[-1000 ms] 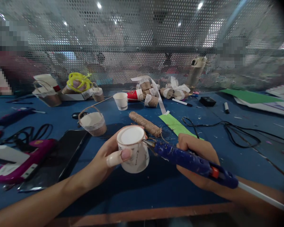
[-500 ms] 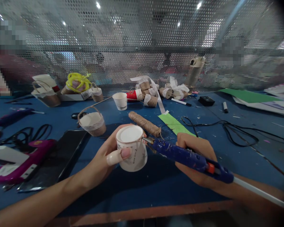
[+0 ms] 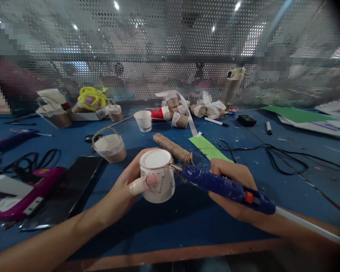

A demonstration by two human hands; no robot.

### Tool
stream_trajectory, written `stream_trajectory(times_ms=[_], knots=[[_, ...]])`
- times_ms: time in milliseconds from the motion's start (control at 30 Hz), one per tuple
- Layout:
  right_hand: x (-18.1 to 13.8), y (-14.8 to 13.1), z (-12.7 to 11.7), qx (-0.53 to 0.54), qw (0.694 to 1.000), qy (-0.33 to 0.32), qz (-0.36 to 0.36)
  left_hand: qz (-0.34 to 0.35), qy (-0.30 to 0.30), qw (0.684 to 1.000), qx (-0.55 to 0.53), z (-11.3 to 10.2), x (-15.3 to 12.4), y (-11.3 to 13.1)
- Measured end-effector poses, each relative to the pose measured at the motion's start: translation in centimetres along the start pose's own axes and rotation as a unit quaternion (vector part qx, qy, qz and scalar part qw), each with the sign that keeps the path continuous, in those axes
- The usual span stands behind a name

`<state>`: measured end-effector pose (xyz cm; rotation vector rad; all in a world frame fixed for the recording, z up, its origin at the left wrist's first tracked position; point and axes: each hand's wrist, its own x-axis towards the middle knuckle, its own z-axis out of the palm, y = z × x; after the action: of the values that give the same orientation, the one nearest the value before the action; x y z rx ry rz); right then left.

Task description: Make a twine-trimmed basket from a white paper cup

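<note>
My left hand [image 3: 134, 179] is closed round a white paper cup [image 3: 160, 189], its base turned up, with a bandage on the thumb. A thin brown line, seemingly twine, runs round the cup's upper edge. My right hand [image 3: 234, 181] grips a blue hot glue gun [image 3: 215, 184] with a glue stick trailing from its back. The gun's metal nozzle meets the cup near that edge on the right side. Behind the cup lies a roll of brown twine [image 3: 172, 147]. A green paper strip [image 3: 208, 148] lies beyond my right hand.
A small twine-handled basket [image 3: 110, 147] and an upright paper cup [image 3: 143, 121] stand farther back. At left are a magenta power strip [image 3: 28, 194], a dark tablet-like slab [image 3: 65, 189] and another glue gun [image 3: 14, 139]. Black cable [image 3: 283, 158] loops at right. Perforated metal [image 3: 170, 45] bounds the back.
The cup and glue gun have shifted very slightly; the nozzle stays at the cup's upper edge. Both hands keep their hold, and the view has moved a little.
</note>
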<state>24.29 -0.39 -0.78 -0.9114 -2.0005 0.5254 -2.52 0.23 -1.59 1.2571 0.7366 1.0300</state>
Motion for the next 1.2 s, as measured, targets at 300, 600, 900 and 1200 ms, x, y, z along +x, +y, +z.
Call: stream_trajectory(times_ms=[300, 600, 900, 1200], knots=[[0.6, 0.2, 0.2, 0.0, 0.998, 0.027, 0.058, -0.005, -0.002, 1.0, -0.025, 0.2, 0.3, 0.1], [1.7, 2.1, 0.4, -0.024, 0.992, 0.064, 0.107, -0.036, -0.028, 0.996, -0.074, 0.5, 0.2, 0.5], [3.3, 3.7, 0.3, -0.17, 0.985, -0.002, -0.011, -0.159, -0.145, 0.973, -0.077, 0.6, 0.3, 0.5], [8.1, 3.0, 2.1, -0.444, 0.886, -0.116, -0.062, -0.165, -0.218, 0.955, -0.116, 0.9, 0.5, 0.7]])
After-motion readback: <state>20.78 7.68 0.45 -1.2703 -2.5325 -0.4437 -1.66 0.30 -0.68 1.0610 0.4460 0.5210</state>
